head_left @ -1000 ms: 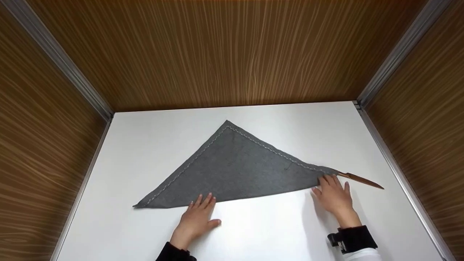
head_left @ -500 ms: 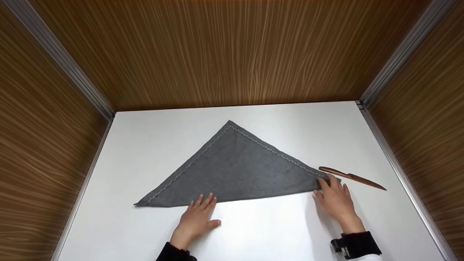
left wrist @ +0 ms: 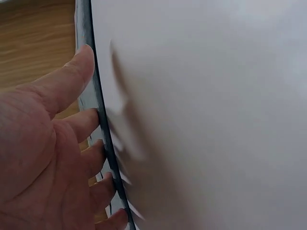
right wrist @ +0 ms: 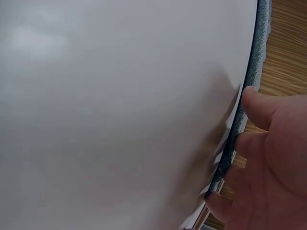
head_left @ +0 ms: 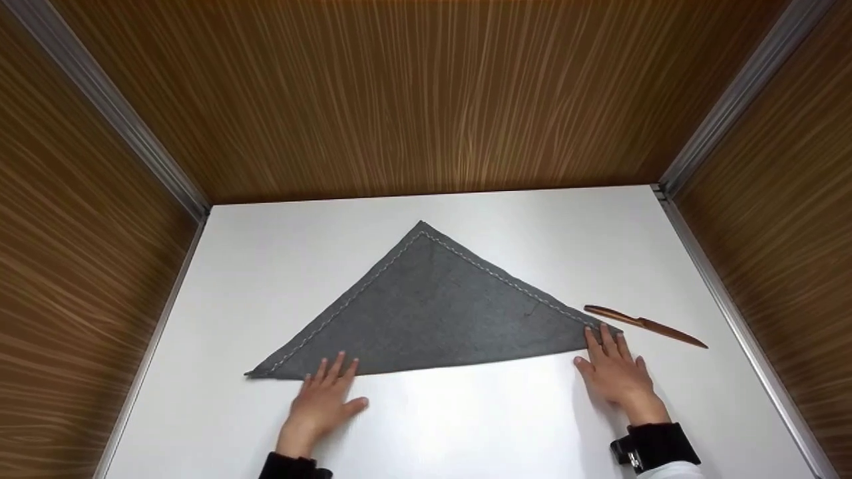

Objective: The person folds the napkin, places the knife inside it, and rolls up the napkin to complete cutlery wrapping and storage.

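A grey felt-like cloth (head_left: pixel 432 313), matt and slightly fuzzy, has a line of pale stitching along two edges. It lies on a smooth white tabletop (head_left: pixel 506 426) with a faint sheen. The knife (head_left: pixel 644 325) beside it looks like brown, polished wood. The surrounding walls (head_left: pixel 413 93) are glossy wood-grain panels joined by brushed metal strips (head_left: pixel 106 106).

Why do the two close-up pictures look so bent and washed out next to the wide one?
Head view: sharp and evenly lit; the grey triangular folded cloth and brown knife show clearly, with soft shadows beside both hands. Left wrist view: the lens bends the white table edge into a curve, and the left hand looks large and soft. Right wrist view: the same curving, pale glare, and the right hand slightly blurred.
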